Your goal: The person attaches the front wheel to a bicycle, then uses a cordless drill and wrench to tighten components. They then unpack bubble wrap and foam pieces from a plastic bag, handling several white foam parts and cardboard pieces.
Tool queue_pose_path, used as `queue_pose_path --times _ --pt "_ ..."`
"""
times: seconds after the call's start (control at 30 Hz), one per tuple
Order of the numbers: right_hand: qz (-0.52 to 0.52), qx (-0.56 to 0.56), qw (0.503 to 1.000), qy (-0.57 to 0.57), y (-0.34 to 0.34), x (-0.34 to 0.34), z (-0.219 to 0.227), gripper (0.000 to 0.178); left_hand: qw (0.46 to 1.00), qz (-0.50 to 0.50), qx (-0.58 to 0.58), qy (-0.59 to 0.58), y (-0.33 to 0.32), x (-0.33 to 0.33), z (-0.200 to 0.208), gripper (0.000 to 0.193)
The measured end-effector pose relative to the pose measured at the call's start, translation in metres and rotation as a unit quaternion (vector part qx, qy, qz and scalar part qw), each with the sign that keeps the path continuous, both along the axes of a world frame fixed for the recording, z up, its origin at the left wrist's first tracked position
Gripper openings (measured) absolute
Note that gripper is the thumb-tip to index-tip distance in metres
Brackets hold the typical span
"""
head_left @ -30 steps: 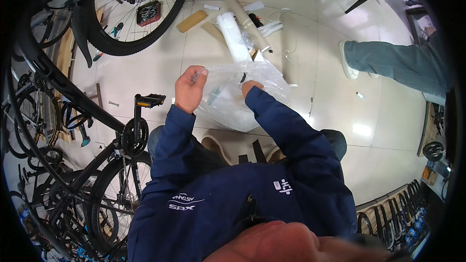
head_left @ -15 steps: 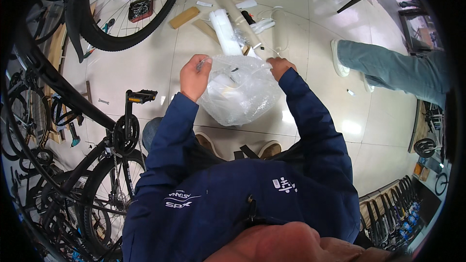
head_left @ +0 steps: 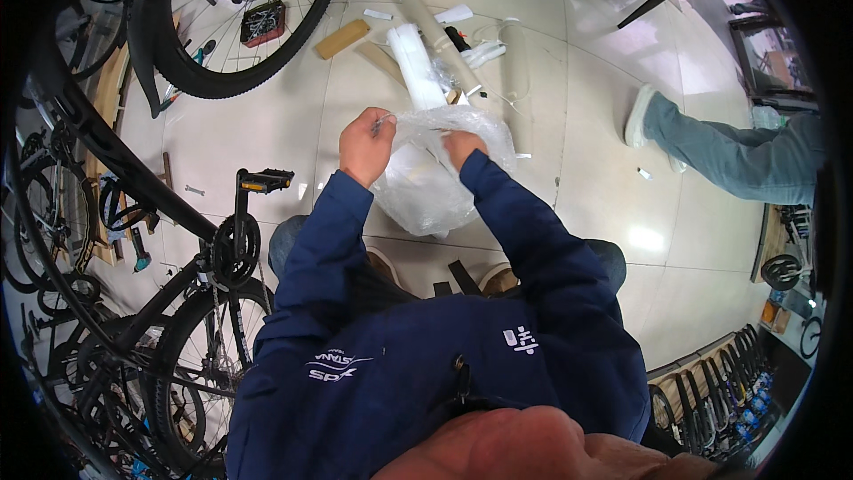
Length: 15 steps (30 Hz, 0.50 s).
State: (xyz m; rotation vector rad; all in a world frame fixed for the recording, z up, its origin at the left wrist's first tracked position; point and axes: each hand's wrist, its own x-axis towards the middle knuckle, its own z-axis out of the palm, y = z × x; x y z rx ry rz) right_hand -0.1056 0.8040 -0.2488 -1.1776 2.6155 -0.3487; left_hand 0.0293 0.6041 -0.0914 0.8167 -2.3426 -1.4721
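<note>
On the tiled floor (head_left: 591, 191), a black bicycle (head_left: 138, 169) stands at the left side. Between the left hand (head_left: 365, 144) and the right hand (head_left: 464, 148) is a clear bubble-wrap bag (head_left: 428, 216), and whitish material (head_left: 409, 180) is visible within it. A red tray (head_left: 266, 40) at the upper left contains small metal pieces. The left hand pinches the bag's rim with firm grip. The right hand is at the bag's mouth; whether its grip is holding something, I cannot tell. Half a second ago, this hand was at the rim's right end; now it is nearer to the left one.
</note>
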Motion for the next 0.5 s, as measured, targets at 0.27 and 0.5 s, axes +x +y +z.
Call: queue_pose_path --times 0.27,0.5 --pt "-0.040 0.146 0.986 -0.075 0.123 -0.063 0.000 0.072 0.997 -0.039 -0.061 -0.008 0.001 0.005 0.024 0.020" --pt "0.023 0.298 0.946 -0.123 0.174 -0.073 0.128 0.100 0.990 -0.120 -0.015 0.068 0.030 -0.003 0.031 0.022"
